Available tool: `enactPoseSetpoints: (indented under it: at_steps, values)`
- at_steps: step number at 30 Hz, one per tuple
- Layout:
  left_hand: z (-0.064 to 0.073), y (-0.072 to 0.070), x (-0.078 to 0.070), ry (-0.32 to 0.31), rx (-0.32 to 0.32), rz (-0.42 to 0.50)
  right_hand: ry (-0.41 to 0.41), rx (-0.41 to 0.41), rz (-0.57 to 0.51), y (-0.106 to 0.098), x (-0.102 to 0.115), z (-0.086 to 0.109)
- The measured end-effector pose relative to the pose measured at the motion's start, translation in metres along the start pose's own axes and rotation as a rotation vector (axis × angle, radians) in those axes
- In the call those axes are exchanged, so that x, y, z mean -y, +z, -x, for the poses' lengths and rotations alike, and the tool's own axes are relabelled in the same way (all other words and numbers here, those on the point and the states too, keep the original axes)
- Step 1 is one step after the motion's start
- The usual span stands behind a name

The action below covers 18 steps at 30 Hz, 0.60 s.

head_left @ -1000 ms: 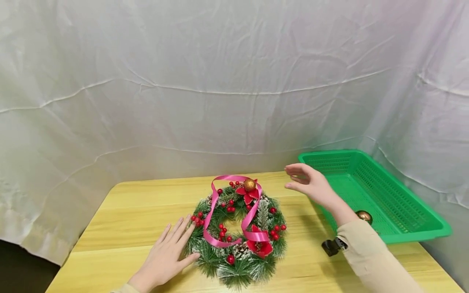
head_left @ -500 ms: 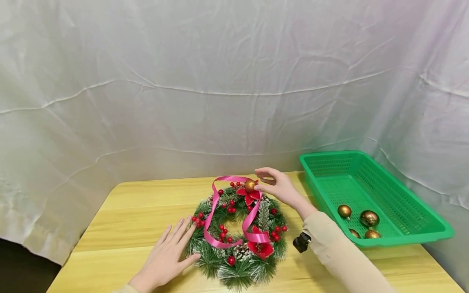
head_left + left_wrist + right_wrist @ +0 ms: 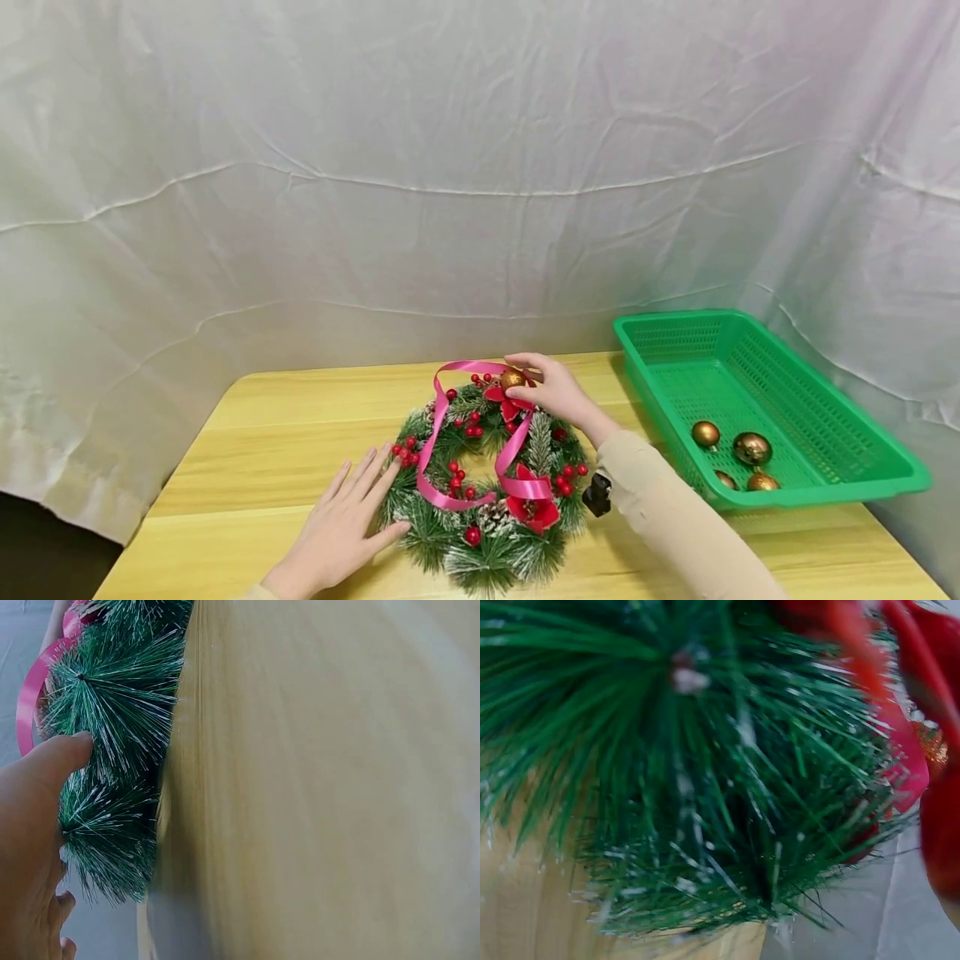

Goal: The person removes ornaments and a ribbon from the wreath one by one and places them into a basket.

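A green frosted wreath (image 3: 487,558) lies on the wooden table, decked with red berries, pinecones and red poinsettias (image 3: 534,515). A pink ribbon (image 3: 450,501) is draped loosely over it. At its far edge, the right hand (image 3: 558,393) holds a gold ball ornament (image 3: 513,380) between thumb and fingers, just over a poinsettia. The left hand (image 3: 341,521) rests with straight fingers against the wreath's left side; in the left wrist view its thumb touches the green needles (image 3: 105,705). Needles (image 3: 667,750) fill most of the right wrist view, with blurred red petals at the right.
To the right stands a green plastic basket (image 3: 825,497) with several bronze-gold balls (image 3: 752,448) near its front end. The table (image 3: 300,433) is pale wood. White cloth (image 3: 450,250) hangs behind and on both sides.
The right hand has moved left from beside the basket to the gold ball on the wreath and closed its fingers round it. The left hand has stayed in place.
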<state>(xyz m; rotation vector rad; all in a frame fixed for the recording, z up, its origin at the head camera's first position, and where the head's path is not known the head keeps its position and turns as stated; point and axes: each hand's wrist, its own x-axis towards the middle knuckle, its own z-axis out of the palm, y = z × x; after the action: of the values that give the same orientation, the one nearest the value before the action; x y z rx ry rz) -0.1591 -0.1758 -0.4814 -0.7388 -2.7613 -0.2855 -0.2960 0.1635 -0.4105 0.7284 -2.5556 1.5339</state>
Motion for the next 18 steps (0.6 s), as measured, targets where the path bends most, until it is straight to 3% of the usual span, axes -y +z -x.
enactPoseSetpoints:
  at_steps: [11, 18]
  values:
    - [0.0003, 0.0004, 0.0007, 0.000, -0.006, -0.005, 0.003, 0.001, 0.182, 0.0037, -0.0029, -0.0015]
    - [0.0006, -0.0004, -0.0001, -0.003, -0.002, 0.004, -0.017, -0.001, 0.220, 0.0042, -0.0054, -0.0016]
